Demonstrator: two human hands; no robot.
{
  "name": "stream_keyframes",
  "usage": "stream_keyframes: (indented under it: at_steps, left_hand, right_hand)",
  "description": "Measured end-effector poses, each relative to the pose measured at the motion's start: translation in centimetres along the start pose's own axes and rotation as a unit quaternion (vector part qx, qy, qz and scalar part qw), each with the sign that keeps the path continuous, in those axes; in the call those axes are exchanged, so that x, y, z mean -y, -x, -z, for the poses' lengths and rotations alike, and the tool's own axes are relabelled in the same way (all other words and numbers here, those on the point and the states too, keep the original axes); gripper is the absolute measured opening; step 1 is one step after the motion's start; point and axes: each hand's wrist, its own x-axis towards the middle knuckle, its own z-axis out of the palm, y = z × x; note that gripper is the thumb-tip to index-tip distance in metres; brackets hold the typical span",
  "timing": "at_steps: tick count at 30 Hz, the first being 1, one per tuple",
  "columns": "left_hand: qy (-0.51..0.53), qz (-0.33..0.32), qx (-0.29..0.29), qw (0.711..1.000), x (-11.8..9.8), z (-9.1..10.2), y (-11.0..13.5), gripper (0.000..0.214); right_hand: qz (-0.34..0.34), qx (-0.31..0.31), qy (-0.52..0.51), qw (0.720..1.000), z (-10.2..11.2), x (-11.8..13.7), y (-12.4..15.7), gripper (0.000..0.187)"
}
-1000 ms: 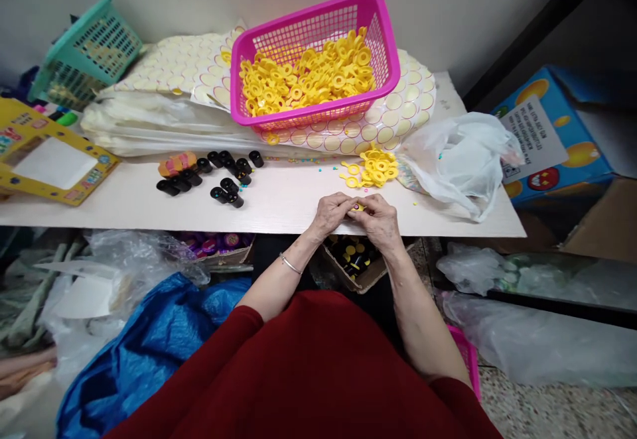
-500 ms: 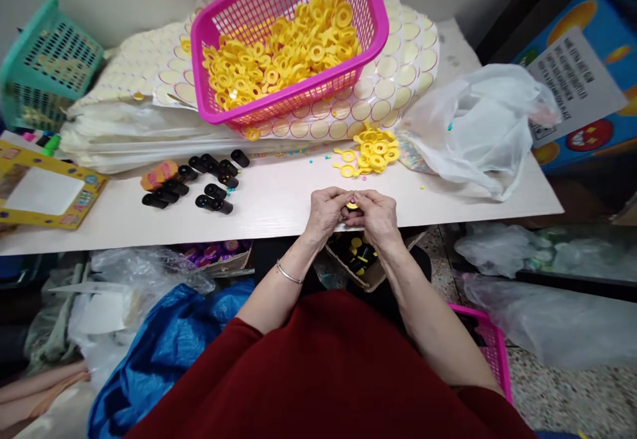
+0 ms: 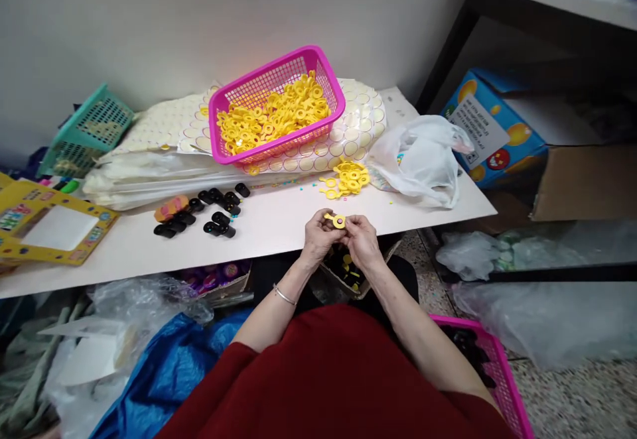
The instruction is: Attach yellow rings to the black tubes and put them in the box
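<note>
My left hand (image 3: 318,235) and my right hand (image 3: 361,240) meet at the front edge of the white table (image 3: 279,217), fingers pinched together on one small yellow ring piece (image 3: 339,220) held between them. A little heap of the same yellow rings (image 3: 347,180) lies on the table just beyond my hands. Farther back a pink basket (image 3: 277,111) is full of these rings. Several short black tubes (image 3: 215,210) lie in a cluster to the left of my hands. Below my hands an open cardboard box (image 3: 348,270) holds black and yellow parts.
A white plastic bag (image 3: 421,159) lies at the right end of the table, a teal basket (image 3: 87,132) and a yellow card frame (image 3: 47,225) at the left. Sheets of round stickers (image 3: 348,137) lie under the pink basket. A second pink basket (image 3: 490,366) sits on the floor at my right.
The view has tilted up and pulled back, so the table appears farther away. My hands stay joined on the yellow piece, which now shows more plainly between the fingertips.
</note>
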Motion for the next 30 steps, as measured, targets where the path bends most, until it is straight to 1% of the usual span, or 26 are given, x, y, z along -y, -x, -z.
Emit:
stream_keyframes:
  at_steps: [1, 3, 5, 7, 9, 12, 14, 16, 18, 20, 22, 25, 27, 30]
  left_hand:
    - [-0.003, -0.006, -0.018, 1.000, 0.3, -0.5, 0.6, 0.062]
    - [-0.002, -0.017, -0.043, 0.999, 0.8, -1.3, 1.8, 0.065]
    - [0.003, -0.024, -0.036, 0.999, 1.0, -1.8, 2.6, 0.072]
    - [-0.003, -0.027, 0.006, 1.000, 1.0, -1.8, 3.2, 0.075]
    - [-0.022, -0.035, 0.063, 0.997, 0.9, -1.4, 3.5, 0.076]
    - [-0.063, -0.075, 0.155, 0.983, 0.7, -0.6, 3.8, 0.081]
    - [-0.079, -0.096, 0.211, 0.970, 0.7, -0.2, 4.1, 0.081]
    - [-0.089, -0.086, 0.250, 0.960, 0.8, 0.1, 4.5, 0.081]
    - [-0.103, -0.071, 0.267, 0.955, 0.8, 0.2, 4.8, 0.081]
    - [-0.130, -0.083, 0.275, 0.949, 0.7, 0.3, 4.9, 0.081]
    - [-0.163, -0.121, 0.283, 0.937, 0.7, 0.4, 5.0, 0.079]
    - [-0.198, -0.166, 0.315, 0.913, 0.7, 0.4, 5.0, 0.075]
    - [-0.205, -0.177, 0.334, 0.903, 0.9, 0.4, 5.0, 0.075]
    - [-0.211, -0.179, 0.342, 0.898, 1.2, 0.4, 5.0, 0.073]
  right_hand:
    - [0.002, -0.011, -0.011, 1.000, 0.2, -0.1, 0.7, 0.030]
    - [0.007, -0.031, -0.029, 0.999, 0.7, 0.0, 2.2, 0.032]
    - [0.017, -0.040, -0.042, 0.998, 1.3, 0.2, 3.4, 0.035]
    - [0.014, -0.022, -0.046, 0.999, 2.1, 0.5, 4.4, 0.036]
    - [-0.001, -0.003, -0.040, 0.999, 3.1, 1.0, 4.9, 0.036]
    - [-0.064, 0.009, -0.012, 0.998, 4.3, 1.8, 4.8, 0.041]
    - [-0.127, 0.043, -0.006, 0.991, 4.9, 2.2, 4.3, 0.040]
    - [-0.174, 0.108, -0.025, 0.979, 5.4, 2.5, 4.0, 0.039]
    - [-0.187, 0.177, -0.043, 0.965, 5.9, 2.7, 3.9, 0.041]
    - [-0.180, 0.227, -0.042, 0.956, 6.7, 2.8, 4.0, 0.044]
    - [-0.158, 0.250, -0.019, 0.955, 7.5, 2.9, 4.2, 0.046]
    - [-0.143, 0.261, 0.034, 0.954, 8.7, 3.2, 4.3, 0.049]
    - [-0.151, 0.269, 0.059, 0.950, 9.3, 3.4, 4.3, 0.050]
    - [-0.158, 0.279, 0.078, 0.944, 9.6, 3.7, 4.2, 0.044]
